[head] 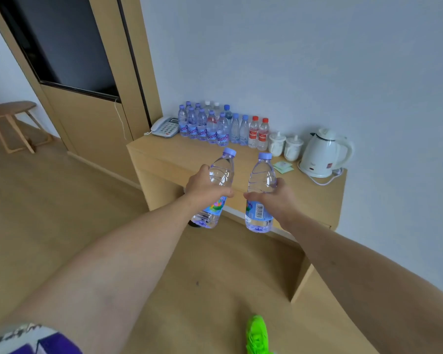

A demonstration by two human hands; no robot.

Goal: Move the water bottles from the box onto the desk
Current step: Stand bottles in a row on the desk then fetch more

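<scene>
My left hand grips a clear water bottle with a blue cap around its middle; the bottle leans to the right. My right hand grips a second blue-capped bottle, held nearly upright. Both bottles hang in the air just in front of the wooden desk. At the back of the desk, against the wall, stand several bottles in rows, most with blue caps, two with red caps. The box is out of view.
On the desk sit a white telephone at the left, two lidded white mugs, a white electric kettle with its cord, and green sachets. A wooden stool stands far left. My green shoe is on the wood floor.
</scene>
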